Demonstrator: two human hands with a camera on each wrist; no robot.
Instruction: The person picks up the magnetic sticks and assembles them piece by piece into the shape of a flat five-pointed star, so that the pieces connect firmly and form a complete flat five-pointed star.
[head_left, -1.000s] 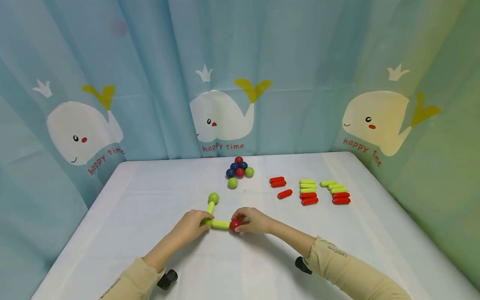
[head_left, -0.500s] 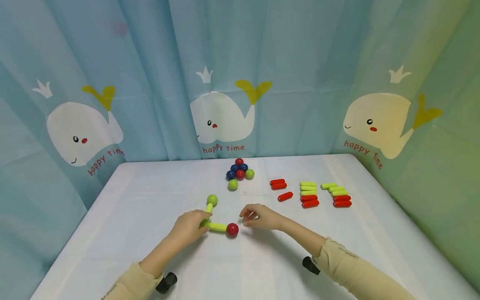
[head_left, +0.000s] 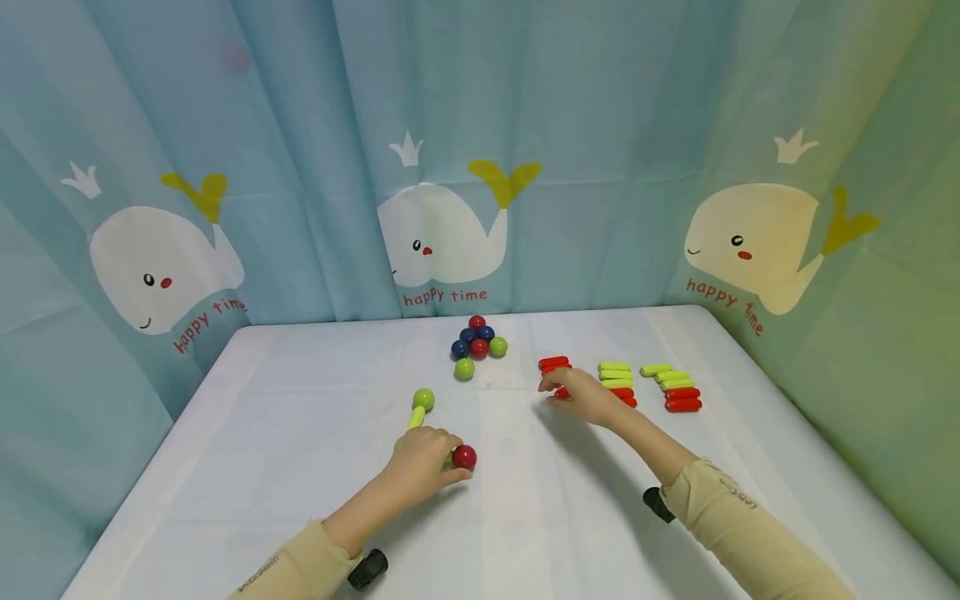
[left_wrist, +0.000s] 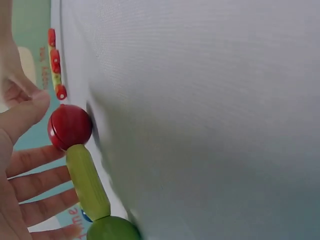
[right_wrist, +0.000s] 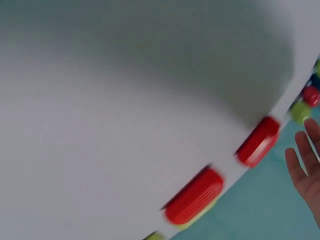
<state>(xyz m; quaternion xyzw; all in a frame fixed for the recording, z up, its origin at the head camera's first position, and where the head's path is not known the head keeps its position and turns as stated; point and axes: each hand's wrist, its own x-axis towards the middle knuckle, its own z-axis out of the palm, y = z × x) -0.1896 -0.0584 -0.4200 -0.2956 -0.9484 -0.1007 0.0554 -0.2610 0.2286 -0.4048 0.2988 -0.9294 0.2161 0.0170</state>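
Note:
My left hand [head_left: 423, 462] is at the red ball [head_left: 464, 457], thumb and index finger on either side of it, the other fingers spread fairly straight in the left wrist view. The red ball joins a yellow-green rod [left_wrist: 87, 182], whose other end meets a green ball [left_wrist: 114, 229]. From that corner, largely covered by my left hand in the head view, a second yellow-green rod [head_left: 416, 417] runs to a far green ball [head_left: 423, 399]. My right hand [head_left: 588, 398] hovers with loosely bent fingers over a lone red rod [head_left: 562, 392], holding nothing.
A cluster of red, blue and green balls [head_left: 479, 348] sits at the back of the white table [head_left: 300, 392]. To the right lie two red rods [head_left: 553, 362], a mixed stack of yellow-green and red rods [head_left: 616, 372], and another such stack [head_left: 681, 393]. A curtain stands behind.
My right hand let go of the red ball and moved right and back to the red rods. My left hand slid from the corner joint along the rod to the red ball.

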